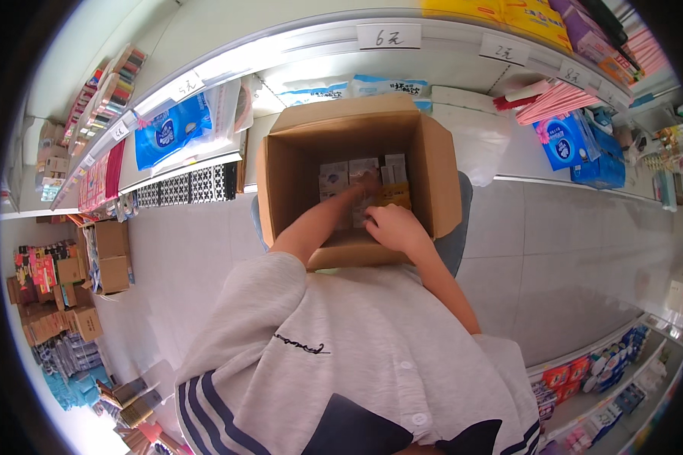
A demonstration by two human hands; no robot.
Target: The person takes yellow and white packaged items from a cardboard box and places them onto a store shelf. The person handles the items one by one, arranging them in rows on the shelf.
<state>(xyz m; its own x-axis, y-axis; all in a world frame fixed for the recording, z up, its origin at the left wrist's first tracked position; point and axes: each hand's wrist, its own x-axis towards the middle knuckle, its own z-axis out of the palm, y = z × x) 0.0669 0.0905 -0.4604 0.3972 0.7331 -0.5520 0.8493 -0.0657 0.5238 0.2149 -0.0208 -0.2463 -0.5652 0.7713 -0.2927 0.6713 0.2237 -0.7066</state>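
Note:
An open cardboard box point(341, 259) stands upright before me on a dark blue-grey seat point(462, 227). Inside lie several small white boxes point(334, 173) and a yellow pack point(395, 194). My left hand point(366, 182) reaches deep into the box, over the white boxes; its fingers are dim and blurred, so whether it grips one is unclear. My right hand point(395, 224) is at the near right part of the box, fingers bent down close to the yellow pack and a white box. What its fingertips touch is hidden.
Beyond the box runs a shelf edge point(319, 42) with handwritten price tags. Blue packs point(173, 129) lie on the lower shelf at left, others point(563, 142) at right. Cardboard boxes point(112, 250) stand on the left, and a stocked shelf point(603, 392) is at lower right.

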